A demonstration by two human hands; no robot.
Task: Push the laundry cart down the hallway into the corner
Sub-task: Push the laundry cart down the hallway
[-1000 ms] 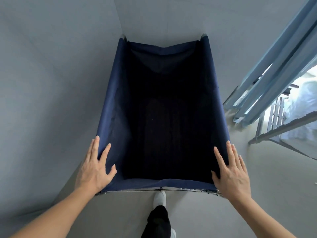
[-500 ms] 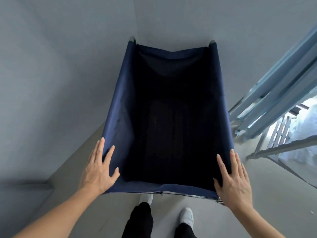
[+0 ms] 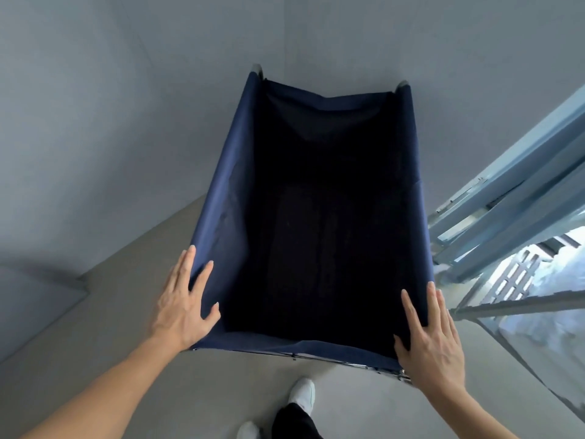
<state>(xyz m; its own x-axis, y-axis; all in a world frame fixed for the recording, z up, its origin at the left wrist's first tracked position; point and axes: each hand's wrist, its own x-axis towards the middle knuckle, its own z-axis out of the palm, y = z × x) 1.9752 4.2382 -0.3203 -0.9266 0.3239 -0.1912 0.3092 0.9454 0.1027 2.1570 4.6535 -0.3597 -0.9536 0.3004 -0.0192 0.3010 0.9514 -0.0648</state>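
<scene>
The laundry cart (image 3: 316,217), a deep navy fabric bin that looks empty as far as the dark inside lets me tell, stands square in front of me with its far corners close up against the grey wall (image 3: 364,42) where it meets the left wall, so I judge it nearly home in the corner. My left hand (image 3: 183,302) lies flat on the near left corner of the rim, fingers straight and spread, thumb just over the inner edge; my right hand (image 3: 430,337) does the same on the near right corner, fingers straight and close together, gripping nothing. To finish well I'd push evenly through both palms, low and level so the soft rim doesn't buckle, and ease off as the far end meets the wall. The pale blue window frame (image 3: 506,191) sits just beside the cart's right flank, so I'd bias slightly left. My white shoe (image 3: 302,394) trails near on the concrete floor (image 3: 110,312).
</scene>
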